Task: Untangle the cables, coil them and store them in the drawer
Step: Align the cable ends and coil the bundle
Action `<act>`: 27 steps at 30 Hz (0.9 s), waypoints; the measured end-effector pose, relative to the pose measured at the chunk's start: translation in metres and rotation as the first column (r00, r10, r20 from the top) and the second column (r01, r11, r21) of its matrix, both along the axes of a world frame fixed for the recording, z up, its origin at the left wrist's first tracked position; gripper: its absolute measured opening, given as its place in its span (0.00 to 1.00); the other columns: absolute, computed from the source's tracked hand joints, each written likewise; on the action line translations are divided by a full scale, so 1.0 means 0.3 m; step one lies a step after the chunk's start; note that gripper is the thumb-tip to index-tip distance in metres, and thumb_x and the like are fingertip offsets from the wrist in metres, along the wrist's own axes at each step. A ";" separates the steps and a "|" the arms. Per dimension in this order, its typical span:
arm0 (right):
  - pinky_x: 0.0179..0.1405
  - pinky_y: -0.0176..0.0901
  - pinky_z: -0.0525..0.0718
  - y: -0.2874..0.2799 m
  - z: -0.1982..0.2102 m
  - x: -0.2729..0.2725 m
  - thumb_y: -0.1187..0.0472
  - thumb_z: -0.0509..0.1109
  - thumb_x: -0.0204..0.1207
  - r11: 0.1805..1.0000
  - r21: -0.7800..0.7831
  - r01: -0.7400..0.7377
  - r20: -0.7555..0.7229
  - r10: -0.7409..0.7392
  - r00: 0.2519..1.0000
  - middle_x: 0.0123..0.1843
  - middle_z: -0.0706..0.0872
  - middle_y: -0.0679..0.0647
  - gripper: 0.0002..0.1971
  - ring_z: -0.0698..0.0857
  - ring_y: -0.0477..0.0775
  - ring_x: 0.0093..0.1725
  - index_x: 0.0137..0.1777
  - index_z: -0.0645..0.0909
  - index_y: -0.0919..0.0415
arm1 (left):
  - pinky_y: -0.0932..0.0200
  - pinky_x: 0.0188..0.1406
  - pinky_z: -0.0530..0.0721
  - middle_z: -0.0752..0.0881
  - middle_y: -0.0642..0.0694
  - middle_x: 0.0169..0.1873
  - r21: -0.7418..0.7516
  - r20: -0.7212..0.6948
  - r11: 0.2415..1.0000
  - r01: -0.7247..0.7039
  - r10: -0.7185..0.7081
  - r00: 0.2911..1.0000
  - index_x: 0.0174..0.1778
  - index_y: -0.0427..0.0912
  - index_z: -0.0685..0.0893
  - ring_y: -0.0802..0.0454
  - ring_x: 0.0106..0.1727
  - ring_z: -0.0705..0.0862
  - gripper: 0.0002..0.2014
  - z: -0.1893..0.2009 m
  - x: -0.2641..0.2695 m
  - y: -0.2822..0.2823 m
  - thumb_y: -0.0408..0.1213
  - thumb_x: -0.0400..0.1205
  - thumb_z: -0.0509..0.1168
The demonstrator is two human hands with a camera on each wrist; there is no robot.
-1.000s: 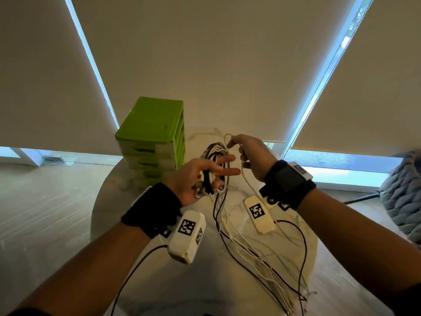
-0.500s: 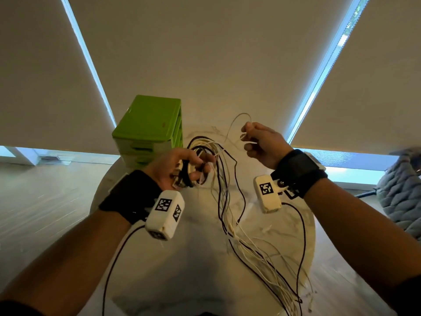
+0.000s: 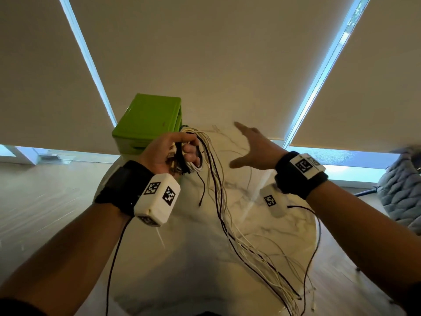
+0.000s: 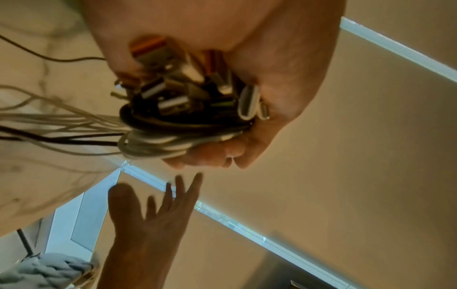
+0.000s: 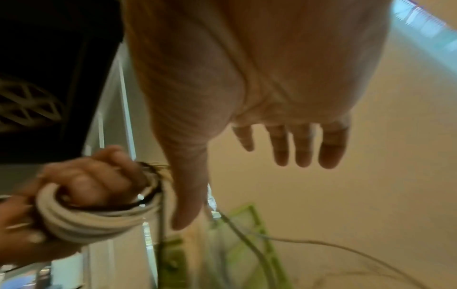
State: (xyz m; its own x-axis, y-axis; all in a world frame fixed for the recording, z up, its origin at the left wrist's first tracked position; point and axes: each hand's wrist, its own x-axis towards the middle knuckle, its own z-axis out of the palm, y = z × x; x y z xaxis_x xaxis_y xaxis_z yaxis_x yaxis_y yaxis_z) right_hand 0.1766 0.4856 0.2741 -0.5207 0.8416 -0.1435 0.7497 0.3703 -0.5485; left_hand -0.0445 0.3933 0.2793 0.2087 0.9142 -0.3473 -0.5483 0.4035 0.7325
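Observation:
My left hand (image 3: 175,153) grips a coil of white and black cables (image 3: 193,156) just in front of the green drawer unit (image 3: 148,124). In the left wrist view the coil (image 4: 183,135) and several plugs (image 4: 173,101) sit in the curled fingers. Loose cable tails (image 3: 227,215) hang from the coil and trail across the marble table (image 3: 205,270) to its near right edge. My right hand (image 3: 252,147) is held out flat to the right of the coil, fingers straight, holding nothing; the right wrist view shows the spread fingers (image 5: 296,144) and the left hand's coil (image 5: 94,217).
The green drawer unit stands at the table's far left, its drawers shut as far as I can see. Roller blinds (image 3: 205,53) hang behind the table. A grey knitted seat (image 3: 401,192) stands to the right, past the table edge.
My right hand has let go of the white cable end and opened flat. My left hand has moved up toward the drawer unit, fingers curled round the coil.

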 end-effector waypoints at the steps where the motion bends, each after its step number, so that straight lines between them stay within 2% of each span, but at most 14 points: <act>1: 0.78 0.57 0.66 -0.022 0.019 -0.042 0.51 0.84 0.62 0.995 0.018 -0.094 -0.031 0.095 0.995 0.83 0.59 0.56 0.59 0.62 0.58 0.80 0.85 0.46 0.46 | 0.62 0.34 0.80 0.73 0.51 0.18 0.013 0.000 1.000 0.028 -0.028 1.000 0.38 0.36 0.81 0.56 0.19 0.74 0.07 0.010 0.017 0.004 0.34 0.76 0.60; 2: 0.78 0.54 0.66 -0.037 0.034 -0.086 0.53 0.85 0.61 0.984 0.037 -0.172 -0.049 0.174 0.984 0.82 0.61 0.55 0.59 0.63 0.56 0.79 0.85 0.48 0.47 | 0.64 0.35 0.78 0.73 0.51 0.18 0.030 0.004 0.998 0.059 -0.059 0.998 0.41 0.35 0.82 0.57 0.19 0.74 0.07 0.017 0.031 0.008 0.34 0.75 0.61; 4: 0.70 0.46 0.73 -0.042 0.048 -0.153 0.61 0.85 0.61 0.959 0.072 -0.275 -0.120 0.283 0.952 0.74 0.74 0.55 0.52 0.74 0.53 0.71 0.82 0.58 0.53 | 0.66 0.35 0.75 0.73 0.52 0.19 0.083 0.033 0.988 0.134 -0.137 0.990 0.49 0.33 0.84 0.58 0.20 0.74 0.12 0.026 0.040 0.014 0.33 0.71 0.67; 7: 0.51 0.44 0.80 -0.005 0.028 -0.181 0.67 0.78 0.69 0.955 0.094 -0.283 -0.302 0.298 0.905 0.50 0.85 0.48 0.23 0.83 0.45 0.47 0.64 0.77 0.63 | 0.64 0.39 0.81 0.73 0.53 0.19 0.165 0.101 0.964 0.209 -0.227 0.969 0.57 0.32 0.86 0.58 0.20 0.74 0.23 0.025 0.016 0.009 0.32 0.65 0.72; 9: 0.39 0.41 0.85 -0.004 -0.002 -0.186 0.67 0.70 0.78 0.972 -0.002 -0.235 -0.368 0.218 0.904 0.42 0.88 0.55 0.11 0.86 0.47 0.36 0.58 0.81 0.68 | 0.64 0.41 0.81 0.73 0.53 0.19 0.240 0.149 0.946 0.216 -0.256 0.955 0.60 0.33 0.86 0.58 0.19 0.74 0.24 0.030 0.006 -0.004 0.33 0.66 0.71; 11: 0.27 0.37 0.83 -0.017 -0.042 -0.196 0.69 0.61 0.82 0.977 -0.132 -0.170 -0.413 0.101 0.905 0.37 0.82 0.67 0.11 0.82 0.49 0.25 0.57 0.77 0.77 | 0.63 0.41 0.82 0.74 0.53 0.20 0.307 0.212 0.932 0.192 -0.264 0.941 0.63 0.32 0.84 0.59 0.19 0.74 0.25 0.035 0.009 -0.007 0.33 0.67 0.71; 13: 0.20 0.37 0.81 -0.010 -0.074 -0.199 0.69 0.59 0.81 0.987 -0.144 -0.076 -0.393 0.014 0.919 0.35 0.77 0.65 0.11 0.76 0.51 0.22 0.56 0.75 0.79 | 0.63 0.40 0.82 0.74 0.53 0.20 0.331 0.262 0.929 0.164 -0.257 0.930 0.64 0.31 0.83 0.58 0.19 0.74 0.27 0.027 0.031 -0.010 0.32 0.67 0.71; 15: 0.20 0.41 0.80 0.014 -0.081 -0.189 0.66 0.61 0.79 0.994 -0.101 -0.051 -0.351 0.012 0.936 0.32 0.74 0.62 0.09 0.73 0.52 0.23 0.50 0.78 0.73 | 0.63 0.41 0.82 0.74 0.52 0.20 0.326 0.328 0.938 0.118 -0.229 0.917 0.65 0.30 0.82 0.58 0.19 0.74 0.29 0.004 0.054 -0.016 0.31 0.66 0.73; 16: 0.21 0.43 0.78 0.023 -0.080 -0.180 0.64 0.62 0.78 0.993 -0.103 -0.061 -0.354 0.021 0.935 0.29 0.72 0.59 0.07 0.71 0.51 0.23 0.42 0.78 0.68 | 0.63 0.42 0.82 0.75 0.52 0.20 0.323 0.370 0.942 0.089 -0.212 0.904 0.66 0.30 0.81 0.58 0.19 0.74 0.30 -0.004 0.059 -0.017 0.30 0.66 0.73; 17: 0.22 0.42 0.77 0.026 -0.082 -0.172 0.61 0.64 0.78 0.990 -0.120 -0.074 -0.365 0.025 0.931 0.27 0.68 0.55 0.09 0.69 0.49 0.22 0.35 0.75 0.61 | 0.63 0.43 0.83 0.75 0.52 0.21 0.328 0.407 0.943 0.051 -0.190 0.893 0.67 0.29 0.80 0.58 0.20 0.75 0.30 -0.008 0.057 -0.015 0.31 0.66 0.74; 19: 0.22 0.41 0.77 0.008 -0.102 -0.149 0.55 0.68 0.79 0.987 -0.149 -0.054 -0.352 -0.001 0.936 0.28 0.65 0.52 0.15 0.68 0.46 0.22 0.32 0.70 0.53 | 0.63 0.46 0.84 0.79 0.52 0.23 0.344 0.447 0.938 -0.049 -0.118 0.887 0.67 0.28 0.79 0.59 0.21 0.77 0.32 0.005 0.033 0.001 0.32 0.66 0.76; 22: 0.22 0.41 0.80 -0.059 -0.177 -0.108 0.50 0.66 0.82 0.979 -0.204 0.008 -0.315 -0.074 0.946 0.31 0.67 0.53 0.15 0.71 0.48 0.25 0.35 0.72 0.52 | 0.62 0.47 0.84 0.90 0.43 0.41 0.355 0.442 0.904 -0.240 0.064 0.895 0.68 0.27 0.78 0.59 0.23 0.79 0.37 0.048 -0.035 0.035 0.34 0.62 0.78; 24: 0.23 0.42 0.78 -0.125 -0.238 -0.087 0.48 0.64 0.82 0.974 -0.225 0.008 -0.320 -0.082 0.944 0.30 0.68 0.52 0.15 0.70 0.47 0.23 0.35 0.72 0.52 | 0.61 0.45 0.85 0.87 0.33 0.58 0.332 0.416 0.888 -0.319 0.165 0.894 0.62 0.28 0.80 0.59 0.22 0.78 0.35 0.052 -0.078 0.054 0.34 0.59 0.80; 27: 0.30 0.46 0.71 -0.229 -0.283 -0.091 0.42 0.61 0.82 0.986 -0.146 -0.081 -0.239 0.044 0.970 0.27 0.70 0.47 0.19 0.69 0.47 0.26 0.32 0.69 0.49 | 0.57 0.47 0.86 0.81 0.27 0.64 0.242 0.347 0.892 -0.382 0.288 0.893 0.60 0.26 0.83 0.58 0.26 0.82 0.27 0.036 -0.103 0.067 0.31 0.64 0.75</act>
State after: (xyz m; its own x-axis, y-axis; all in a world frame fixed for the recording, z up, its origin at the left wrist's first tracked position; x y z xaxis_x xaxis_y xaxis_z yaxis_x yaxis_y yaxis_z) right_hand 0.1492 0.4169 0.1892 -0.6061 0.7837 -0.1362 0.5719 0.3104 -0.7593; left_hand -0.0753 0.4133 0.2900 -0.0793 0.9966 -0.0213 -0.8191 -0.0530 0.5712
